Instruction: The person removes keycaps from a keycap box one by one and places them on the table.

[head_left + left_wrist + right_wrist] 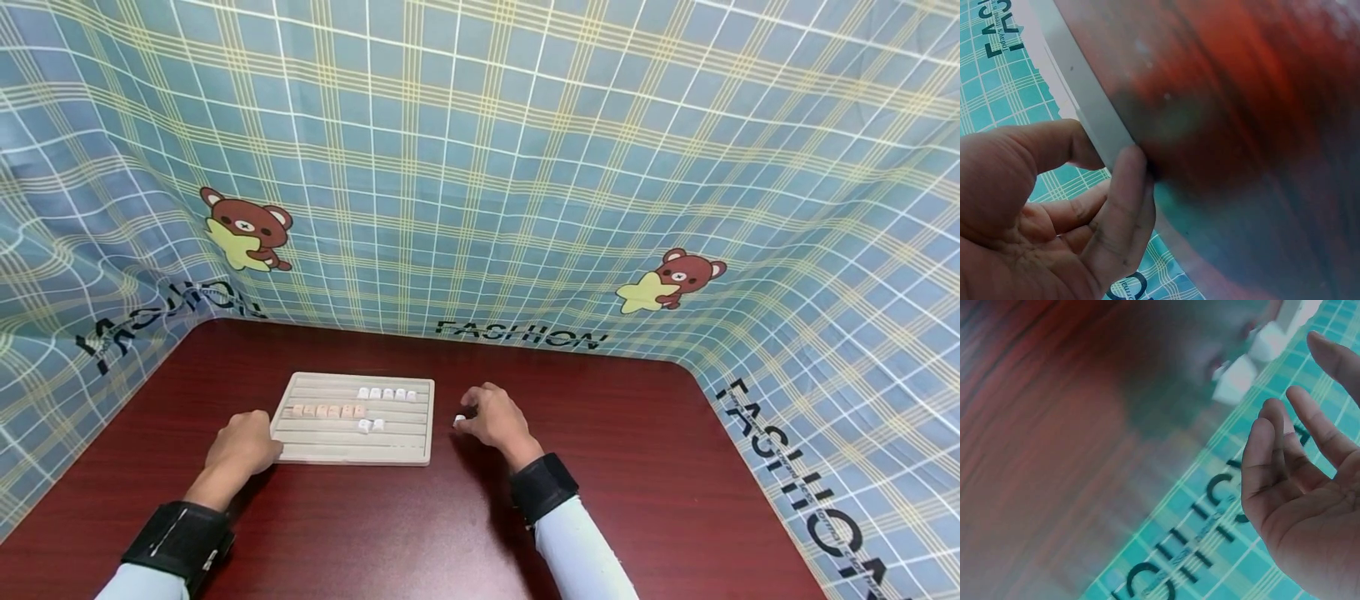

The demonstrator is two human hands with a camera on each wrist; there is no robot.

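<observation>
A cream slotted board (pixel 322 450) lies on the table and bears white keycaps (pixel 387 394) in an upper row, peach keycaps (pixel 322 411) in a middle row and two white keycaps (pixel 378 425) lower down. My left hand (pixel 243 446) grips the board's left edge; in the left wrist view thumb and fingers pinch its pale rim (pixel 1094 94). Right of the board, my right hand (pixel 495 417) hovers with loosely bent fingers beside a loose white keycap (pixel 459 419). In the right wrist view two white keycaps (pixel 1235 381) lie just beyond the fingertips, with nothing held.
The dark red table (pixel 637 467) has a glossy surface. A blue plaid cloth (pixel 465 208) with bears and lettering rises around its back and sides. Black bands (pixel 543 487) circle both wrists.
</observation>
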